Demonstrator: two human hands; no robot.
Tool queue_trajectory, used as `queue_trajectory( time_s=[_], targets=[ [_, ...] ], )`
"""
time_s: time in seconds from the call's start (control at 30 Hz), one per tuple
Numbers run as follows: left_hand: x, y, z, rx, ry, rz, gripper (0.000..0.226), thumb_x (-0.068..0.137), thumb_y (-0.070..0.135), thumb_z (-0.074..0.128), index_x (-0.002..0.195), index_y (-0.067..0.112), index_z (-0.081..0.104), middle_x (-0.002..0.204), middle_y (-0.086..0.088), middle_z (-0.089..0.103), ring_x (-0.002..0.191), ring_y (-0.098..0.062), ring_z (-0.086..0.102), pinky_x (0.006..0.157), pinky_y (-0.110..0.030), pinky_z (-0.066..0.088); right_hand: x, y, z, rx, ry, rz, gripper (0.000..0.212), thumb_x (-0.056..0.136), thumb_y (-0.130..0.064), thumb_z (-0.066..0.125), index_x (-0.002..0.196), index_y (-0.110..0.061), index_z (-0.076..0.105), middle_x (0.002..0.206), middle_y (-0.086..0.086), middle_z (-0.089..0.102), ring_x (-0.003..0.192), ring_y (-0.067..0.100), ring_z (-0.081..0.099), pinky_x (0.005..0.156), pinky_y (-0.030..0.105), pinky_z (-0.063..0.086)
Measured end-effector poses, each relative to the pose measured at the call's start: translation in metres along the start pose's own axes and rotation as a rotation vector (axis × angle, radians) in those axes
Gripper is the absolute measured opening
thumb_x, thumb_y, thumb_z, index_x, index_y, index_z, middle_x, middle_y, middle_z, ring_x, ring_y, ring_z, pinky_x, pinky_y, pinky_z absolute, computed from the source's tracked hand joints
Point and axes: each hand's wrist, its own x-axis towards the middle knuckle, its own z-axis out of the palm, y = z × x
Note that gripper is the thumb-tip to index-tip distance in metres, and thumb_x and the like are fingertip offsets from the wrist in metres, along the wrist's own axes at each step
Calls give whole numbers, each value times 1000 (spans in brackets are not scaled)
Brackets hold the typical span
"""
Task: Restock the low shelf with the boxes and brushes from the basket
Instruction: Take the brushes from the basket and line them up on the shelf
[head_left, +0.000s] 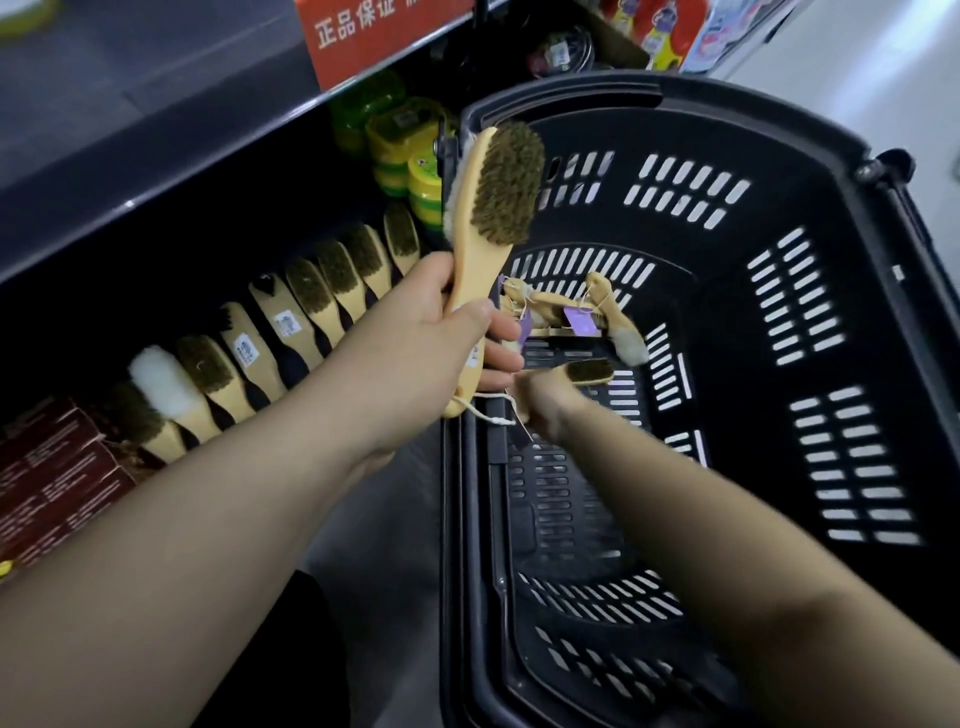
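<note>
Left hand (441, 332) grips a wooden brush (498, 192) by its handle, bristle head up, just above the left rim of the black basket (779, 156). Right hand (540, 402), blurred, reaches down inside the basket, fingers closed on a second brush (589, 371); loose brushes (566, 306) lie on the basket floor beyond it. Left of the basket, the low shelf (171, 306) carries a row of brushes (306, 312) and dark red boxes (47, 467).
</note>
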Motion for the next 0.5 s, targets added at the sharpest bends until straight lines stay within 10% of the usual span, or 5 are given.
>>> queue_trajectory(
  time_s=[0.2, 0.33, 0.5],
  targets=[
    [2, 4, 4, 20, 9, -24, 17, 97, 4, 39, 97, 17, 51, 86, -4, 64, 60, -3, 65, 60, -21, 58, -98, -59, -35, 132, -359, -140, 20, 97, -6, 37, 108, -3, 54, 85, 11, 74, 75, 18, 71, 72, 32, 59],
    [5, 3, 7, -74, 38, -48, 17, 97, 5, 41, 108, 16, 48, 97, -2, 68, 81, -12, 70, 69, -24, 59, -152, -76, -32, 123, -470, -243, 48, 85, -13, 50, 126, 10, 45, 114, 27, 59, 97, 32, 64, 87, 38, 54],
    [1, 4, 7, -222, 0, -80, 22, 96, 7, 45, 97, 29, 47, 99, -8, 68, 79, -19, 73, 67, -31, 59, -179, -77, -9, 200, -442, -321, 29, 94, -8, 35, 111, 6, 55, 91, 16, 66, 70, 21, 65, 61, 33, 57]
  ],
)
